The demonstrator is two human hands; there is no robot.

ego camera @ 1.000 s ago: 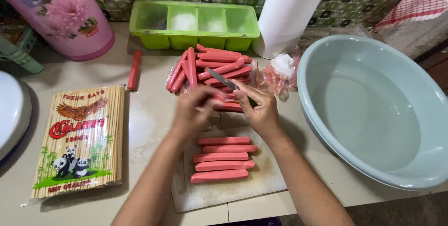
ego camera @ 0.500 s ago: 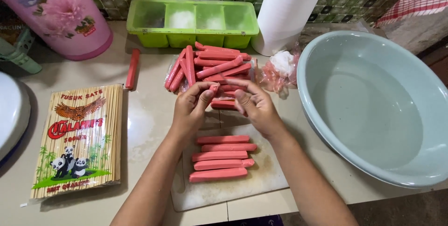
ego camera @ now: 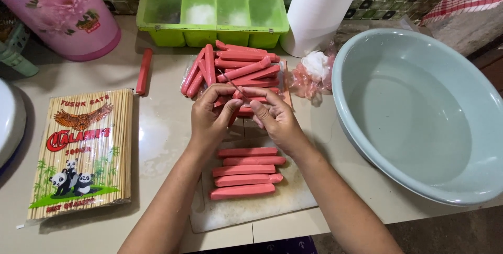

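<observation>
In the head view, both hands are meeting at the centre of the frame, just above a white cutting board (ego camera: 283, 201). The left hand (ego camera: 209, 120) and the right hand (ego camera: 275, 120) are pinching 1 red sausage (ego camera: 242, 108) between curled fingers; a thin blade-like tool (ego camera: 234, 83) is poking up between them, though which hand is gripping it I cannot tell. 5 sausages (ego camera: 243, 173) are lying in a row on the board, lower centre. A pile of wrapped sausages (ego camera: 236, 68) is sitting just beyond the hands, in front of a green compartment tray (ego camera: 209, 15). A pale basin (ego camera: 419, 112) is filling the right side, and a skewer packet (ego camera: 81, 152) is lying at the left.

The sausage is probably light, soft, bendable and slick in its casing; holding it near both ends with gentle pressure looks safest.
</observation>
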